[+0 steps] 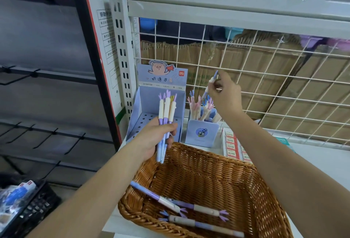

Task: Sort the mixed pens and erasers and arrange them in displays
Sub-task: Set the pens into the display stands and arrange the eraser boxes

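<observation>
Left hand (157, 137) gripped bundle of purple-and-cream plastic pens (166, 109) mid-barrel, above brown wicker basket (208, 167). Right hand (225, 93) pinched single blue pen (213, 80) over blue square pen cup (200, 133). Pens likely light, stiff, smooth; splayed toppers probably delicate, so take barrels.

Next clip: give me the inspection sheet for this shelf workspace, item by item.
Surface: white shelf, partly covered by a wicker basket.
Job's things: three pens lie in the basket; pig display box and pen cup stand behind it; erasers stacked right of the cup.
Clutter: black crate of packets, lower left.
Hands: left hand grips a pen bunch; right hand pinches one pen above the cup.
Cables: nothing seen.
Surroundings: wire grid with cardboard behind.
</observation>
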